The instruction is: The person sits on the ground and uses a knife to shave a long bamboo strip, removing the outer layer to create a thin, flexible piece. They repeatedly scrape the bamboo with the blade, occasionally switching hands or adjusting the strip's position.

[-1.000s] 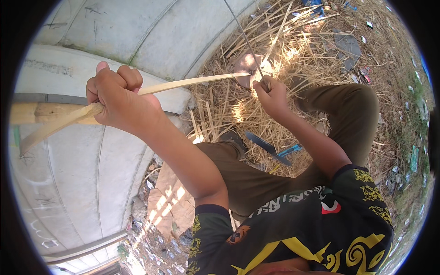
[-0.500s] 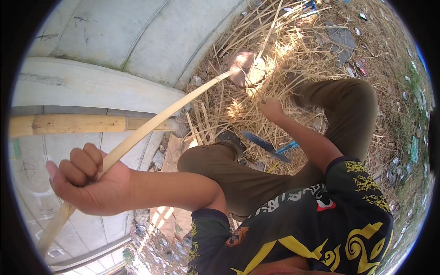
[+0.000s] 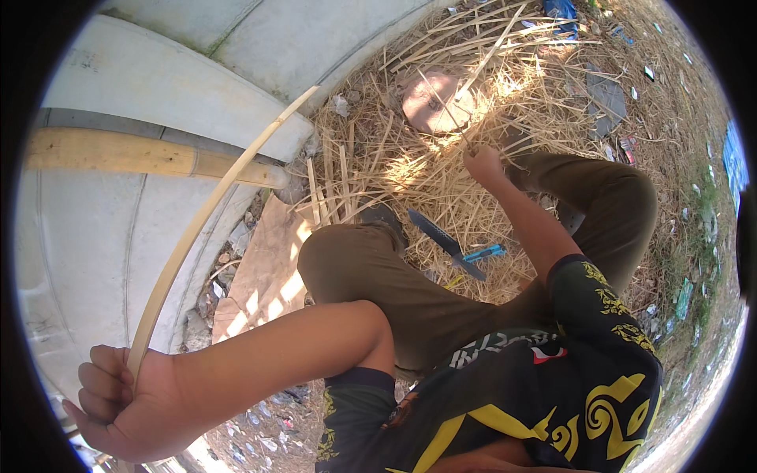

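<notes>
My left hand (image 3: 118, 406) at the lower left is closed around a long, pale bamboo strip (image 3: 197, 225). The strip bows upward, its far end in the air in front of the concrete wall. Farther off on the right, my right hand (image 3: 484, 167) is closed on a thin, narrow tool, perhaps a blade seen edge-on; its kind is unclear. That tool points toward a round wooden block (image 3: 434, 106) on the ground. A knife-like dark blade (image 3: 435, 233) lies near my feet, beside a light-blue handle (image 3: 485, 252).
Bamboo shavings (image 3: 398, 169) cover the ground around the block, with longer strips (image 3: 441, 39) behind it. At left, a thick bamboo pole (image 3: 110, 151) sticks out by a concrete wall (image 3: 260, 51). A brown sheet (image 3: 264, 268) lies beside my left knee. Scattered litter is at right.
My left hand has moved down and drawn the bamboo strip back, so its far end has left the wooden block. My right hand stays near the block, still holding the thin tool.
</notes>
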{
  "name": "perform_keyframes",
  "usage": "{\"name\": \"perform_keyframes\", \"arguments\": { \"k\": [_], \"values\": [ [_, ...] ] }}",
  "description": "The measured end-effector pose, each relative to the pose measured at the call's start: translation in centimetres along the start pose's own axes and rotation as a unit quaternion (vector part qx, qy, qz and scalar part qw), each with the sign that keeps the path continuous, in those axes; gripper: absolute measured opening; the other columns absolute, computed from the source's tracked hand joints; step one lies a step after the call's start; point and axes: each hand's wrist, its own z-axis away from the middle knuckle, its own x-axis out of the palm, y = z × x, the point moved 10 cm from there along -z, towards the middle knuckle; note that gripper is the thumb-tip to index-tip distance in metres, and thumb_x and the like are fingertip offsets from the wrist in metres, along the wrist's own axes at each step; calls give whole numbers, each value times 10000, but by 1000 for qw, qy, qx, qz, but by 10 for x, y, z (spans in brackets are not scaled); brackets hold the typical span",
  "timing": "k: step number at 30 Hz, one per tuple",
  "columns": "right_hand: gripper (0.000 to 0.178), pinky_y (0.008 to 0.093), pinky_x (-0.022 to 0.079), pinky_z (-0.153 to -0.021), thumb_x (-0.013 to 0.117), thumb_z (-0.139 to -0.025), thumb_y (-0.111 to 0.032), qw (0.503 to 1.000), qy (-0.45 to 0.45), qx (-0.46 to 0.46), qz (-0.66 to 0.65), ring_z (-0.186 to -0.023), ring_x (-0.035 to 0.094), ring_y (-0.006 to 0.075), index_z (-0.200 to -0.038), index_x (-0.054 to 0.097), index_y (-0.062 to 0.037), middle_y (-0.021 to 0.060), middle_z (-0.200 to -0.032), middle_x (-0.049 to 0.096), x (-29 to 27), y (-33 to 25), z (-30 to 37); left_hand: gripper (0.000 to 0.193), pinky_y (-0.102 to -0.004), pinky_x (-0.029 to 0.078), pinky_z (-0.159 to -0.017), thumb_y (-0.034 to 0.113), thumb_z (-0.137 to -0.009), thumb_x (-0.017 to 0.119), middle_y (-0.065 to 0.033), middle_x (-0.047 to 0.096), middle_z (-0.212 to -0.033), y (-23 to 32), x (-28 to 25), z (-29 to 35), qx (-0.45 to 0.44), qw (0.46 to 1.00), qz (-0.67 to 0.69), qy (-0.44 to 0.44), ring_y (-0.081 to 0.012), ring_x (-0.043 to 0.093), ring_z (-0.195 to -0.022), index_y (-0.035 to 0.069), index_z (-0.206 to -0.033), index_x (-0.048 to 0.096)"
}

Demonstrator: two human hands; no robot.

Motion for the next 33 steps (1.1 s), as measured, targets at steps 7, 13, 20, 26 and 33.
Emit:
{"name": "perform_keyframes", "arguments": {
  "k": [7, 13, 20, 26, 33],
  "values": [
    [337, 441, 504, -632, 677, -867, -316, 995, -40, -84, -43, -608, 632, 306, -815, 684, 16, 153, -632, 635, -53, -91, -30, 429, -313, 110, -533, -25, -825, 588, 2, 101, -596, -23, -11, -14, -4, 993, -103, -50, -124, 82, -548, 126, -583, 268],
    [330, 262, 299, -481, 719, -940, -192, 857, 83, -197, -469, -517, 376, 30, -692, 593, -15, -58, -533, 460, -139, -209, 8, 399, -322, 113, -531, -7, -857, 548, -4, 129, -611, -16, 7, 2, -1, 986, -155, -60, -122, 110, -557, 124, -615, 259],
    [458, 472, 548, -784, 685, -827, -378, 993, -104, 29, 39, -832, 704, 402, -920, 728, 69, 283, -817, 694, 51, 14, 11, 442, -325, 127, -532, -4, -850, 558, -13, 121, -616, -36, 12, 5, -31, 987, -155, -24, -136, 106, -562, 144, -604, 222],
    [413, 462, 536, -671, 675, -847, -378, 985, -22, -75, -153, -673, 677, 387, -801, 679, 32, 233, -691, 668, -72, -174, 7, 369, -340, 157, -515, -71, -802, 536, -53, 169, -626, -57, 11, -7, -77, 985, -114, -101, -161, 147, -559, 75, -617, 252],
    [361, 296, 327, -490, 689, -940, -188, 914, 151, -65, -370, -507, 396, 76, -659, 520, -37, -11, -553, 425, -22, -79, 22, 520, -318, 134, -531, 84, -823, 627, -26, 138, -607, -37, 37, 23, 0, 971, -227, -79, -129, 124, -567, 146, -588, 167]
  ]
}}
